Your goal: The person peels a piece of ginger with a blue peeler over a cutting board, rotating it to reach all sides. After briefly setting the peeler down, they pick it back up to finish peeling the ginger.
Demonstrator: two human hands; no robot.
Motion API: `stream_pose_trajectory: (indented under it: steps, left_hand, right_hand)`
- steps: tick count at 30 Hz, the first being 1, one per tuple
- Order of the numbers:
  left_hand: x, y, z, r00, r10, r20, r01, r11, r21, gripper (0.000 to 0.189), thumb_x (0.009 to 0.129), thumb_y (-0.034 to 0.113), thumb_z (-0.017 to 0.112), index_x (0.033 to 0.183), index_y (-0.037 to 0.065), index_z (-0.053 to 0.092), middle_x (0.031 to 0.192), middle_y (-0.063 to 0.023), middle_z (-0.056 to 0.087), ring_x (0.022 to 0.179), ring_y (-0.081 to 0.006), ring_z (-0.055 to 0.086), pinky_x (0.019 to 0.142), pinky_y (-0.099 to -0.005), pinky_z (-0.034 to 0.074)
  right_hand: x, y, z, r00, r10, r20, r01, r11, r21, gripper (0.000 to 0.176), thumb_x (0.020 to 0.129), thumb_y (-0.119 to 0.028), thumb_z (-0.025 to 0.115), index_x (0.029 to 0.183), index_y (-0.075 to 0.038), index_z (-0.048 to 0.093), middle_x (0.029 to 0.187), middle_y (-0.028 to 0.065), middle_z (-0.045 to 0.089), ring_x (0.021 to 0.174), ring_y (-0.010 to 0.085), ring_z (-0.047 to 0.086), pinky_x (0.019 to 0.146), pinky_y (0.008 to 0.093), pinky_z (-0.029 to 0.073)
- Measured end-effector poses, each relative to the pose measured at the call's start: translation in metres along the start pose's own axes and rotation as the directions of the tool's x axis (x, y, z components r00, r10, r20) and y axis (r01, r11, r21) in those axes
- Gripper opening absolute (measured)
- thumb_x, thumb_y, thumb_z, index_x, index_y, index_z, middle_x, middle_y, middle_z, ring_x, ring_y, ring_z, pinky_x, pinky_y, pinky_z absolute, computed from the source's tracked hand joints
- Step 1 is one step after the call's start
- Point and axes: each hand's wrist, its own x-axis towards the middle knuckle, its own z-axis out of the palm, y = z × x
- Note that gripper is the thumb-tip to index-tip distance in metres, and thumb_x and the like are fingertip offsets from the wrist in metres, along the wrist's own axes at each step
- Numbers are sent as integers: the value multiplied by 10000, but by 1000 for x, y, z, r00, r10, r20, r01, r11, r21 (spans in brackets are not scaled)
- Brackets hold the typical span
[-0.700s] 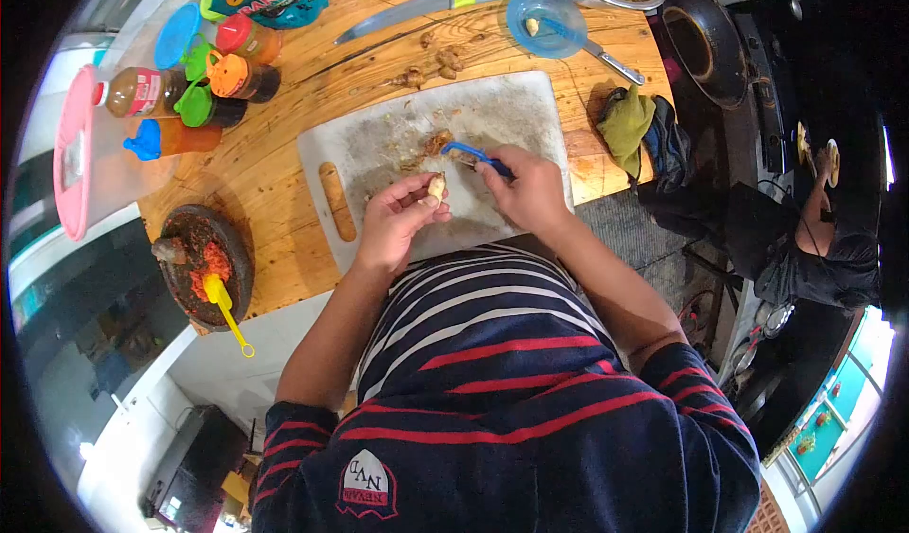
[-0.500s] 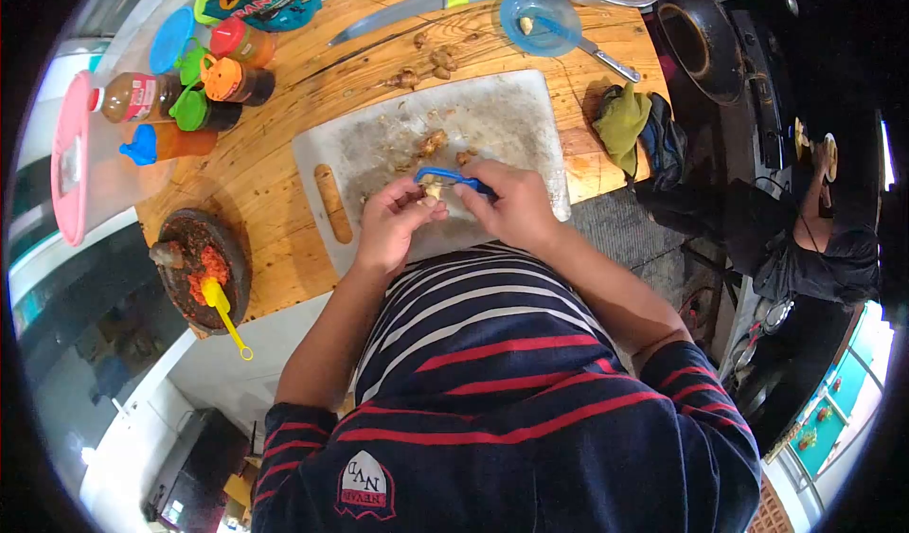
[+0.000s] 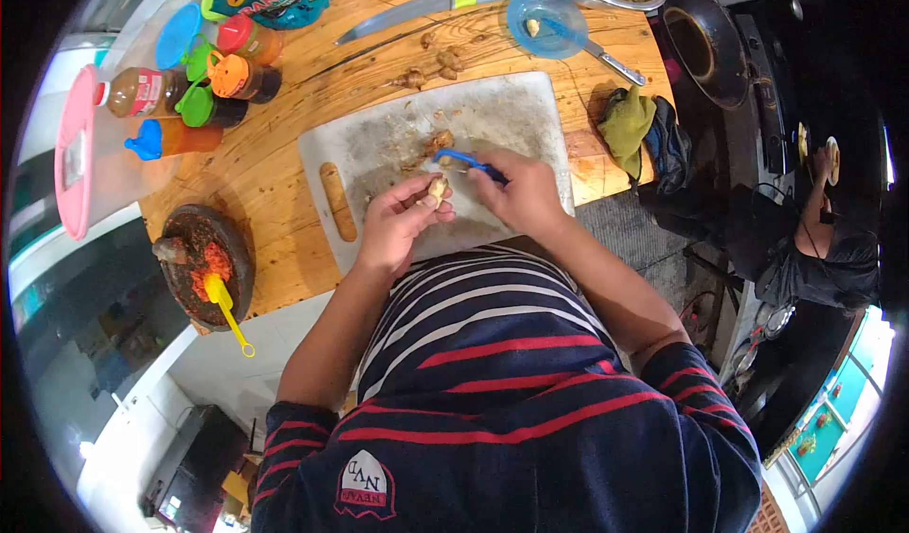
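Note:
Between the fingertips of my left hand point(image 3: 407, 219) is a small knobbly piece of root point(image 3: 437, 187), pale where its skin is off. My right hand point(image 3: 516, 192) grips a blue peeler point(image 3: 464, 157), its head just above and to the right of the root, a little apart from it. Both hands are over a worn white cutting board point(image 3: 511, 107). Brown peel and an unpeeled piece of root point(image 3: 441, 141) lie on the board beyond my hands. Several more brown roots point(image 3: 449, 60) are on the wooden table past the board's far edge.
A large knife point(image 3: 407, 14) and a blue bowl point(image 3: 546, 24) with a knife across it lie at the back. Sauce bottles point(image 3: 237, 77) stand left, above a stone mortar point(image 3: 189, 225) with red paste. A green cloth point(image 3: 625, 131) hangs right; another person point(image 3: 819, 249) is beyond.
The peeler has come off the root and moved slightly right with my right hand. My left hand still holds the root, now tilted more upright.

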Motion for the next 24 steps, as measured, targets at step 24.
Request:
stream_pose_trajectory:
  steps: [24]
  left_hand:
    - [9, -6, -5, 995, -5, 104, 35, 955, -295, 277, 980, 102, 616, 1232, -14, 618, 1116, -103, 698, 1008, -201, 671, 912, -376, 547]
  right_hand:
    - [-6, -20, -7, 996, -83, -20, 85, 985, 151, 183, 873, -186, 740, 987, -47, 705, 875, 143, 708, 630, 303, 683, 567, 394, 530]
